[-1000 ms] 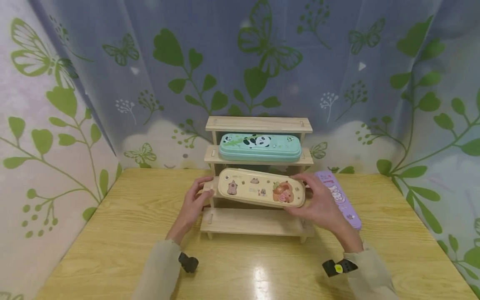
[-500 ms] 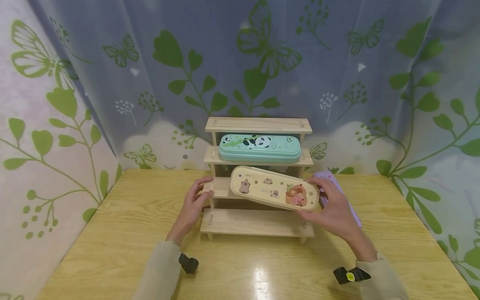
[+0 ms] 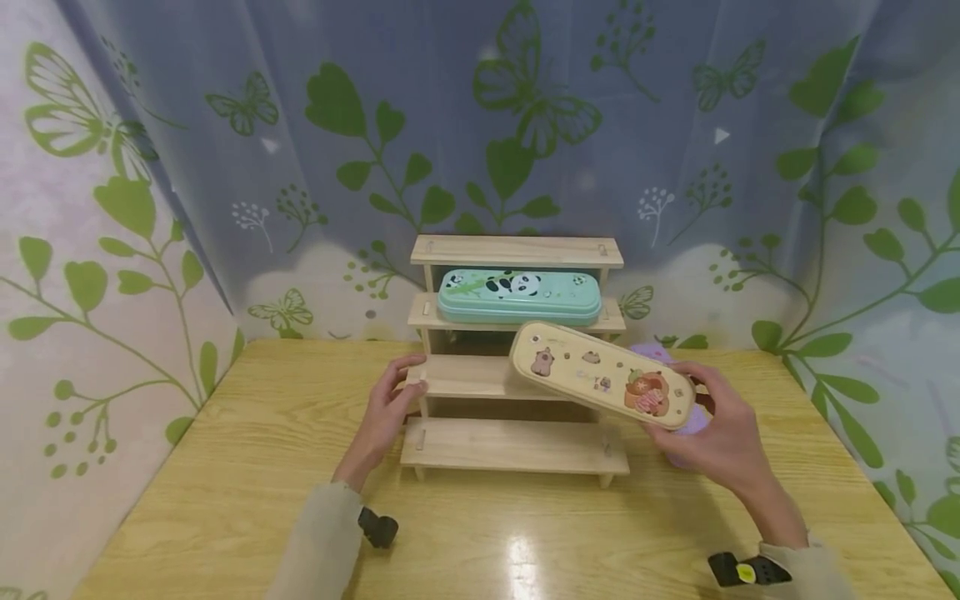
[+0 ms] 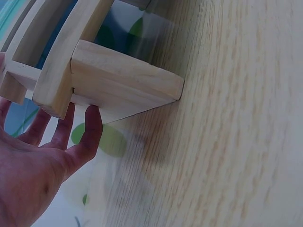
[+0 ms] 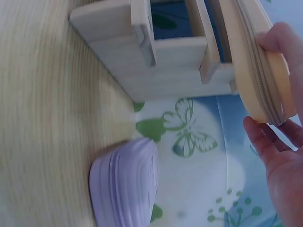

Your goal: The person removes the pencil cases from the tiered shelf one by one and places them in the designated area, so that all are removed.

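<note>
Now: cream case (image 3: 603, 377) shifted rightward, tilted at the right side of the wooden rack (image 3: 513, 446), apparently being drawn off it | right hand (image 3: 723, 437) pinching its right end | left hand (image 3: 386, 406) gripping the rack's left end | purple case (image 5: 125, 184) behind.

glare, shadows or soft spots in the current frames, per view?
Head: bright glare on the table, small lettering on the cream case too soft to read; left wrist: dim, with a soft shadow on the table beside the rack; right wrist: slightly soft overall, little surface detail on the purple case.
</note>
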{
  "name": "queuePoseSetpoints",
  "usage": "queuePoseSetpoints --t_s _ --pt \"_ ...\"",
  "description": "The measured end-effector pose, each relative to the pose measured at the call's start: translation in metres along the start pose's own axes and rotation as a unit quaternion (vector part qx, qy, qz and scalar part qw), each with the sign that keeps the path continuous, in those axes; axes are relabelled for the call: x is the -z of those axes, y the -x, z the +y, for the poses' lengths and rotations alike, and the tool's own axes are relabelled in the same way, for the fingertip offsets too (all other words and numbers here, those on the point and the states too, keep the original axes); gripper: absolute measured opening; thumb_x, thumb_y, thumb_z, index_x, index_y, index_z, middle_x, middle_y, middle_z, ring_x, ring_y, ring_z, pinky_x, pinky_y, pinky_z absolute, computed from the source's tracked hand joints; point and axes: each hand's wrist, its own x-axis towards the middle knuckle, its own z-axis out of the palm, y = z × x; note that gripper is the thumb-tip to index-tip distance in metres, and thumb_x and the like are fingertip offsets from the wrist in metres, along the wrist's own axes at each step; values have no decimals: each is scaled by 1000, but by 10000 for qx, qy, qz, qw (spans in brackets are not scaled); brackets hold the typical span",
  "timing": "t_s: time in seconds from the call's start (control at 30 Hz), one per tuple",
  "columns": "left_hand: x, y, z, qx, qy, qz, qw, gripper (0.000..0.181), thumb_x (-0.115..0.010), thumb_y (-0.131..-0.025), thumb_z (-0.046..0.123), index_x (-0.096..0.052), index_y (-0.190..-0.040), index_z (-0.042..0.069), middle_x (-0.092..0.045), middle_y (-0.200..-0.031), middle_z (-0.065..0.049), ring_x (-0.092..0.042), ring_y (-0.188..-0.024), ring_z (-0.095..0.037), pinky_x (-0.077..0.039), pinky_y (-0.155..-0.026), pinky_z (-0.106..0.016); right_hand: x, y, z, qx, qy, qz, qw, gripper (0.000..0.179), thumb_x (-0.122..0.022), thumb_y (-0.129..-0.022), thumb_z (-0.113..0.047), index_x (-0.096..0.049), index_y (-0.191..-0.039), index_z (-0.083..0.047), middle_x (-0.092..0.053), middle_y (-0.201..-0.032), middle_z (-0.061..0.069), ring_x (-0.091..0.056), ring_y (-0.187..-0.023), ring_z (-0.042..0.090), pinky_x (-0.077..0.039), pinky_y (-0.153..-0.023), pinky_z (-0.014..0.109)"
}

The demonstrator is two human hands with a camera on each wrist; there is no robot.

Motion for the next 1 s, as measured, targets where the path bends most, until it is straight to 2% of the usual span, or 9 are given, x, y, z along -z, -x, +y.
queuePoseSetpoints --t_s 0.2,0.57,0.77,1.0 --pt "0 0 -1 -15 22 -17 10000 40 -55 -104 23 -52 -144 23 -52 -140 -15 -60 -113 -28 -58 -88 -43 18 12 12 -258 51 157 9995 86 -93 -51 12 -61 -130 1 -57 -124 -21 -53 -105 -4 -42 -83 2" --pt "0 -1 -1 -16 18 -27 10000 40 -55 -104 22 -52 -144 21 -52 -140 -16 -59 -113 -28 -57 -88 -42 45 30 26 -498 317 573 9966 88 -90 -47 18 -59 -129 8 -55 -122 -26 -51 -107 -6 -42 -81 -1" --pt "0 -1 -1 16 14 -14 10000 40 -55 -104 22 -52 -144 22 -53 -140 -15 -60 -112 -28 -57 -88 -43 58 37 33 -1025 275 751 9915 89 -88 -46 22 -57 -129 9 -55 -119 -23 -50 -107 -3 -42 -82 -1" --pt "0 0 -1 16 -26 19 10000 39 -55 -104 24 -52 -143 26 -52 -141 -13 -58 -115 -30 -57 -88 -43 68 42 39 -1742 290 1171 9773 89 -87 -48 23 -58 -130 4 -56 -116 -19 -51 -106 0 -42 -79 0"
